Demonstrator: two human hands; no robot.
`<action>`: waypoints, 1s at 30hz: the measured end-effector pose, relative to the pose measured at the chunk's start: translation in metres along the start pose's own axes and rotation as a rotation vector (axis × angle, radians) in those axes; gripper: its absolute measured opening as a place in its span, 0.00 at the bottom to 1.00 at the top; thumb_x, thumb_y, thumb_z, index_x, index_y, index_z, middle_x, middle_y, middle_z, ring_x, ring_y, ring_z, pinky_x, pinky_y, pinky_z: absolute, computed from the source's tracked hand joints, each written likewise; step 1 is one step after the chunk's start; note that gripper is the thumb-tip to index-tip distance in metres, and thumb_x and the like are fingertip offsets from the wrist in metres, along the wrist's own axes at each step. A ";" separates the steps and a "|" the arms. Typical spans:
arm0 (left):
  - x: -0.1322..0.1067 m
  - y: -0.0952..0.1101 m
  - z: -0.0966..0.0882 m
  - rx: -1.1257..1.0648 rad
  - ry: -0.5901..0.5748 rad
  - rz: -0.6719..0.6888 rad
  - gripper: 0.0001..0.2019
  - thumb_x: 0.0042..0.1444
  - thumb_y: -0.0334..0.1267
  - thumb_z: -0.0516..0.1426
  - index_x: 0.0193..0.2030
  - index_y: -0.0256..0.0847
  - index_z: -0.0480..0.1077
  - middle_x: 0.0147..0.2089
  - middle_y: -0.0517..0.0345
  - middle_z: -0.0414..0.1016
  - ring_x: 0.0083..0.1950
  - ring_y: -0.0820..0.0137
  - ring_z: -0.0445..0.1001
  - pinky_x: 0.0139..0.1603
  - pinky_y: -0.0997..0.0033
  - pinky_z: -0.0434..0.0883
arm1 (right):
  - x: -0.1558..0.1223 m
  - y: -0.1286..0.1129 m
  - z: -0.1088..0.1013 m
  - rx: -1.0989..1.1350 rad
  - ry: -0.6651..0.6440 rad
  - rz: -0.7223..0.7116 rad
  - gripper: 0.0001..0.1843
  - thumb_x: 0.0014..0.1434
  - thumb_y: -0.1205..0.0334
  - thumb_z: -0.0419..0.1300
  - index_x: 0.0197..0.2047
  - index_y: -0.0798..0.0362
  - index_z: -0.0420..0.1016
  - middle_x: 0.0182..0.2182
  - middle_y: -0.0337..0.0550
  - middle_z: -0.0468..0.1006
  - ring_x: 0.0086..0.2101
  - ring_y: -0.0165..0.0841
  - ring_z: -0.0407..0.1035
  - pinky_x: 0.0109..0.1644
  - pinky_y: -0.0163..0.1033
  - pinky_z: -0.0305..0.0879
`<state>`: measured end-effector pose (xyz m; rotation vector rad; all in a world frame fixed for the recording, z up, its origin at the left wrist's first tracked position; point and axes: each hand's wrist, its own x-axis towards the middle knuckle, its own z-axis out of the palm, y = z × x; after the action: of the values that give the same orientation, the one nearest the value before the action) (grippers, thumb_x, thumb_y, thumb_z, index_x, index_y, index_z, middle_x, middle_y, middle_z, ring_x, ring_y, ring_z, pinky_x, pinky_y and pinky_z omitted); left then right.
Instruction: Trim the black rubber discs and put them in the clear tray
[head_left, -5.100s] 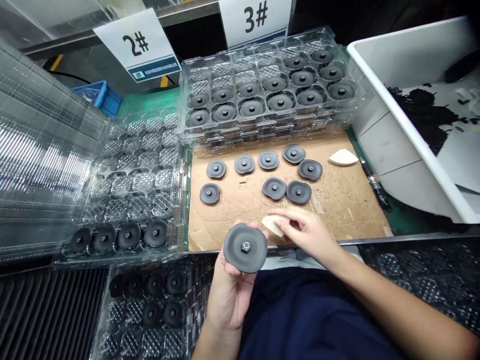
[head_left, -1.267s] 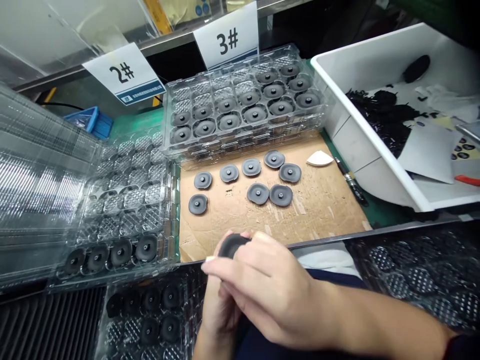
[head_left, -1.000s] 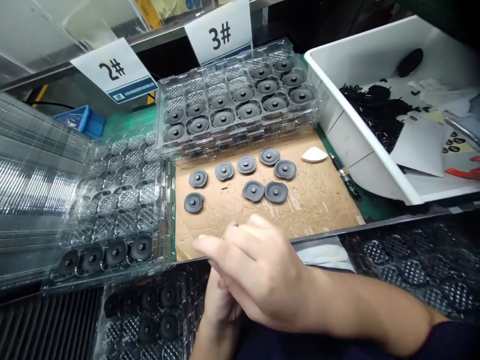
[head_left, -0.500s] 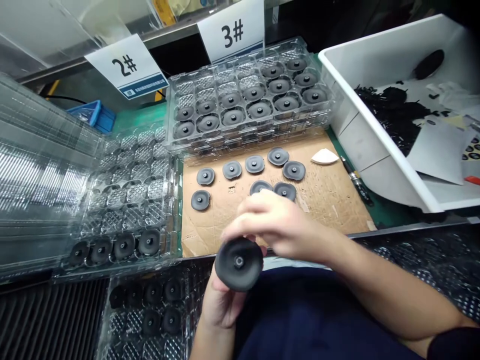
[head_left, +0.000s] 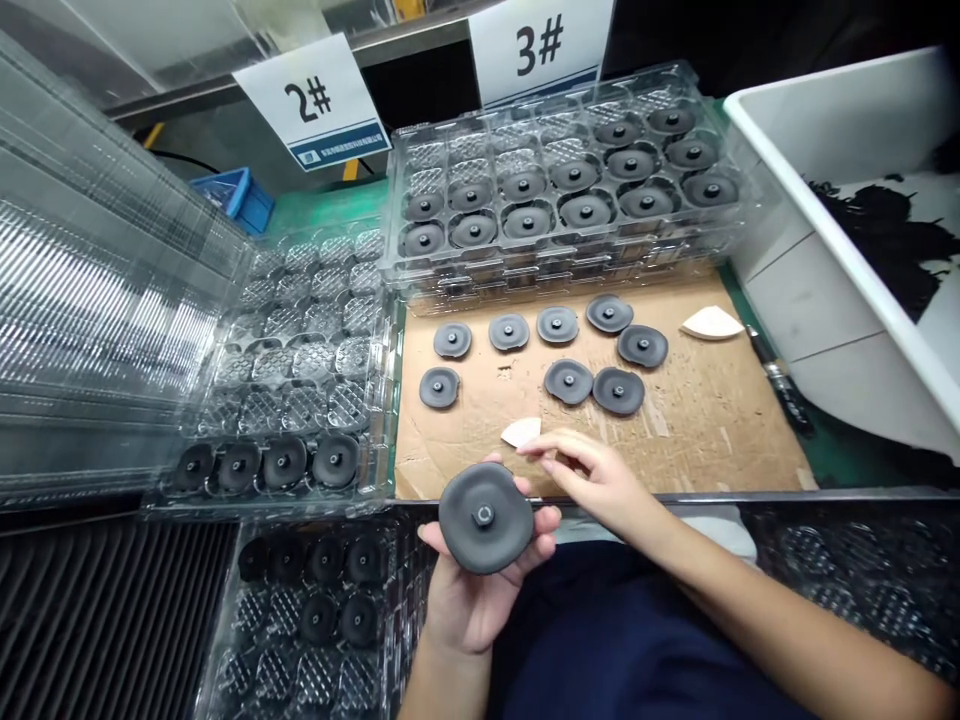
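Note:
My left hand holds a dark grey rubber diaphragm palm-up, with its metal centre nut facing me. My right hand hovers open just right of that disc, fingertips near its upper rim and not visibly touching it. A small white scrap lies on the cardboard sheet just above the fingertips. Several matching diaphragms sit on the cardboard, and more lie in the clear plastic tray behind.
Clear blister trays stand left and below, some holding diaphragms. A white bin with black scraps sits at right. A pen-like tool and white wedge lie near the cardboard. Signs 2# and 3# stand behind.
My right hand has moved off the front of the diaphragm to its right side, with fingers opened. The disc now lies flatter on my left palm, and the white scrap has come into view.

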<state>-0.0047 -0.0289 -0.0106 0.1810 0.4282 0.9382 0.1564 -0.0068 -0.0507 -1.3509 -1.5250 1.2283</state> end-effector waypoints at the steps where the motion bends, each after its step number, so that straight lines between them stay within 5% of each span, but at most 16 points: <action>1: -0.001 0.001 0.000 0.023 0.018 0.011 0.23 0.49 0.56 0.56 0.51 0.54 0.71 0.48 0.62 0.78 0.45 0.67 0.78 0.43 0.75 0.75 | -0.003 -0.002 0.001 0.022 -0.029 0.025 0.13 0.59 0.68 0.50 0.42 0.53 0.75 0.38 0.46 0.77 0.40 0.34 0.73 0.42 0.39 0.70; 5: -0.002 0.000 -0.008 0.419 0.052 0.310 0.27 0.52 0.57 0.54 0.59 0.57 0.62 0.48 0.61 0.76 0.39 0.71 0.77 0.40 0.74 0.75 | -0.010 0.006 0.005 0.071 -0.073 0.103 0.12 0.59 0.67 0.50 0.40 0.55 0.75 0.32 0.45 0.79 0.32 0.32 0.74 0.36 0.35 0.71; 8: 0.001 -0.001 -0.019 1.114 0.020 0.731 0.45 0.48 0.38 0.64 0.66 0.60 0.42 0.53 0.57 0.69 0.50 0.67 0.72 0.52 0.64 0.70 | -0.014 0.013 0.003 0.062 -0.015 0.122 0.14 0.60 0.65 0.50 0.46 0.56 0.71 0.29 0.44 0.77 0.30 0.31 0.72 0.33 0.35 0.69; 11: 0.006 0.000 -0.023 1.587 -0.062 0.881 0.58 0.43 0.25 0.64 0.67 0.50 0.25 0.54 0.47 0.67 0.54 0.62 0.68 0.55 0.55 0.67 | -0.021 0.011 -0.006 0.013 0.080 0.092 0.19 0.60 0.65 0.51 0.55 0.54 0.65 0.34 0.44 0.75 0.26 0.28 0.68 0.30 0.33 0.67; 15: 0.009 0.001 -0.016 1.664 -0.062 0.841 0.56 0.45 0.27 0.64 0.67 0.42 0.24 0.53 0.42 0.68 0.54 0.63 0.69 0.55 0.57 0.67 | -0.030 -0.004 -0.028 -0.318 0.043 -0.325 0.22 0.63 0.67 0.51 0.60 0.48 0.61 0.44 0.47 0.73 0.39 0.32 0.69 0.41 0.36 0.66; 18: 0.008 0.000 -0.011 1.592 -0.041 0.641 0.49 0.46 0.35 0.65 0.68 0.48 0.36 0.56 0.46 0.69 0.54 0.62 0.70 0.56 0.60 0.66 | -0.029 -0.014 -0.042 -0.477 -0.015 -0.563 0.15 0.65 0.60 0.51 0.53 0.50 0.69 0.41 0.47 0.75 0.40 0.33 0.68 0.42 0.38 0.63; 21: 0.006 -0.001 -0.010 1.375 0.105 0.227 0.22 0.52 0.46 0.60 0.53 0.45 0.68 0.45 0.52 0.77 0.45 0.63 0.75 0.48 0.66 0.70 | -0.026 -0.020 -0.044 -0.362 0.010 -0.484 0.20 0.66 0.54 0.48 0.32 0.55 0.74 0.25 0.42 0.73 0.27 0.29 0.63 0.32 0.36 0.56; 23: 0.004 -0.003 -0.012 1.260 0.229 0.098 0.17 0.55 0.51 0.55 0.35 0.39 0.76 0.31 0.53 0.79 0.32 0.67 0.74 0.36 0.70 0.71 | -0.023 -0.020 -0.038 -0.233 0.040 -0.366 0.27 0.67 0.52 0.44 0.20 0.55 0.66 0.17 0.39 0.65 0.22 0.27 0.58 0.28 0.35 0.52; 25: 0.004 -0.001 -0.014 1.253 0.318 0.119 0.21 0.55 0.53 0.53 0.26 0.37 0.75 0.22 0.55 0.75 0.25 0.70 0.70 0.28 0.73 0.68 | -0.017 -0.015 -0.029 -0.153 0.045 -0.308 0.31 0.67 0.48 0.39 0.17 0.54 0.60 0.15 0.38 0.61 0.20 0.26 0.56 0.25 0.34 0.50; 30: 0.005 0.028 -0.009 1.357 0.491 0.273 0.14 0.49 0.48 0.60 0.25 0.39 0.77 0.24 0.56 0.77 0.28 0.67 0.74 0.31 0.74 0.71 | 0.032 0.010 -0.010 -0.088 -0.057 -0.280 0.34 0.69 0.53 0.33 0.17 0.55 0.62 0.15 0.37 0.66 0.19 0.24 0.62 0.28 0.30 0.56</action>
<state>-0.0267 -0.0087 -0.0104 1.2776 1.4883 0.8106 0.1628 0.0262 -0.0593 -1.1181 -1.7583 1.0420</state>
